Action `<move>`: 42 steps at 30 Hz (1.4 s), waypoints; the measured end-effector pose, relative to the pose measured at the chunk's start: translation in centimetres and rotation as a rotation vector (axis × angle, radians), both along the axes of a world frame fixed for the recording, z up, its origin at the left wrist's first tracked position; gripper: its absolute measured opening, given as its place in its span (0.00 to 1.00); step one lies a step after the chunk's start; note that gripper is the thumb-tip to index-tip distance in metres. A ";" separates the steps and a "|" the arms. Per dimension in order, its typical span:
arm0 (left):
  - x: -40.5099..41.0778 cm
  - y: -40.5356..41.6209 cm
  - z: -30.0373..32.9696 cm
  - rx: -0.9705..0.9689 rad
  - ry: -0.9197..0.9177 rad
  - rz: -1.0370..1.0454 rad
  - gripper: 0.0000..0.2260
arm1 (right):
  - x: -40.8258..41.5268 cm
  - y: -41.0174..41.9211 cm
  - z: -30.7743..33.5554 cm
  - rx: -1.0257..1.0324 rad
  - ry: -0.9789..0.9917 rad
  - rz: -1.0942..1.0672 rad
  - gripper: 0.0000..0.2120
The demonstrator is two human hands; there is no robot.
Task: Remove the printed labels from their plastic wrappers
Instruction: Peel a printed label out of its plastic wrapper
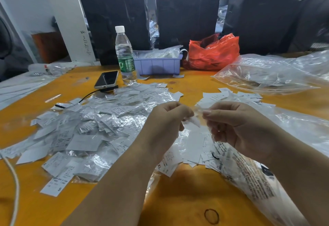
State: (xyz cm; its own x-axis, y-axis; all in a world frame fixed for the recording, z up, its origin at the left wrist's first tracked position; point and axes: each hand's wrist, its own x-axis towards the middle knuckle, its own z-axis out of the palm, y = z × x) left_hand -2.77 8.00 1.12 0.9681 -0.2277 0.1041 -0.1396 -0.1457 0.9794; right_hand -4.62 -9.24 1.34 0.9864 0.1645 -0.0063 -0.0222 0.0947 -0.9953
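A big heap of wrapped printed labels (92,128) in small clear wrappers covers the orange table's (187,195) middle and left. Above its right edge, my left hand (166,124) pinches a small white label (193,121) between curled fingers. My right hand (231,124) pinches the thin clear plastic wrapper (200,110) that stretches between both hands. The label is partly blurred. Loose white labels (222,96) without wrappers lie behind my right hand. More labels (192,147) lie under my hands.
A water bottle (124,55), a phone (106,80) with a cable, a purple tray (158,64) and a red bag (211,53) stand at the back. Large clear bags lie at the right (270,72) and under my right forearm (252,176). Dark wrapped bundles (187,8) rise behind.
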 end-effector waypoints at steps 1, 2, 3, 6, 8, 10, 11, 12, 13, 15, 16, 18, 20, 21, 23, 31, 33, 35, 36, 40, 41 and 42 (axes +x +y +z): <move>0.1 0.1 0.0 -0.034 -0.013 0.021 0.08 | 0.0 0.0 0.0 0.005 0.003 0.011 0.06; 0.1 0.1 -0.1 -0.052 -0.028 0.031 0.08 | -0.1 0.0 0.1 0.001 0.004 0.030 0.06; 0.2 0.1 -0.1 -0.059 -0.043 0.029 0.09 | -0.1 0.0 0.1 -0.008 0.003 0.053 0.06; 0.1 0.0 -0.3 -0.040 -0.066 -0.028 0.10 | -0.2 -0.1 0.1 -0.026 0.000 0.118 0.08; 0.0 0.0 -0.2 -0.029 -0.070 -0.080 0.10 | -0.2 -0.2 0.1 -0.029 0.001 0.147 0.11; -0.1 0.0 -0.2 -0.016 -0.070 -0.115 0.10 | -0.2 -0.2 0.1 -0.031 -0.001 0.158 0.10; -0.1 0.0 -0.1 -0.010 -0.067 -0.118 0.10 | -0.3 -0.1 0.1 -0.034 -0.003 0.156 0.09; -0.1 0.0 -0.2 -0.008 -0.064 -0.110 0.10 | -0.3 -0.2 0.1 -0.036 -0.005 0.149 0.09; -0.1 0.0 -0.2 -0.010 -0.057 -0.098 0.11 | -0.3 -0.2 0.0 -0.034 -0.005 0.139 0.08; 0.0 0.1 -0.1 -0.028 -0.043 -0.085 0.12 | -0.3 -0.2 0.0 -0.007 0.000 0.127 0.07; 0.0 0.2 0.0 -0.032 -0.041 -0.090 0.12 | -0.3 -0.3 0.0 0.014 0.008 0.136 0.06; -0.1 0.2 0.0 -0.030 -0.044 -0.122 0.13 | -0.3 -0.3 0.1 0.036 0.031 0.201 0.10; -0.2 0.2 0.0 -0.035 -0.047 -0.182 0.15 | -0.4 -0.3 0.0 0.024 0.058 0.279 0.16; -0.2 0.1 0.0 -0.044 -0.045 -0.202 0.15 | -0.4 -0.3 0.0 0.015 0.063 0.297 0.15; -0.2 0.1 0.1 -0.075 -0.024 -0.186 0.16 | -0.4 -0.3 0.0 0.014 0.060 0.283 0.13; 0.4 0.3 -0.1 -0.325 0.027 -0.156 0.16 | -0.5 -0.1 0.3 0.106 0.041 0.187 0.05; 0.2 0.0 0.0 -0.390 0.080 -0.199 0.20 | -0.6 0.0 0.3 0.078 0.022 0.198 0.08; -0.1 -0.3 0.1 -0.441 0.149 -0.261 0.16 | -0.7 0.1 0.3 0.074 0.007 0.209 0.05; -0.2 -0.5 0.0 -0.471 0.182 -0.292 0.12 | -0.8 0.2 0.3 0.083 0.005 0.214 0.04; -0.4 -0.8 0.1 -0.583 0.249 -0.287 0.09 | -0.5 0.1 0.1 0.098 0.011 0.203 0.10; -0.4 -0.7 0.2 -0.620 0.246 -0.253 0.11 | -0.5 0.1 0.1 0.117 0.019 0.204 0.09; -0.3 -0.5 0.4 -0.661 0.238 -0.219 0.12 | -0.5 0.1 0.1 0.135 0.025 0.208 0.09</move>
State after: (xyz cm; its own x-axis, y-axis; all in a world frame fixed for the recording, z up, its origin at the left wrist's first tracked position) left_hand -3.06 7.53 1.50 0.9211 -0.3812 0.0794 0.1297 0.4926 0.8605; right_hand -5.08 -9.17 1.49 0.9308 0.3654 0.0058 -0.0795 0.2179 -0.9727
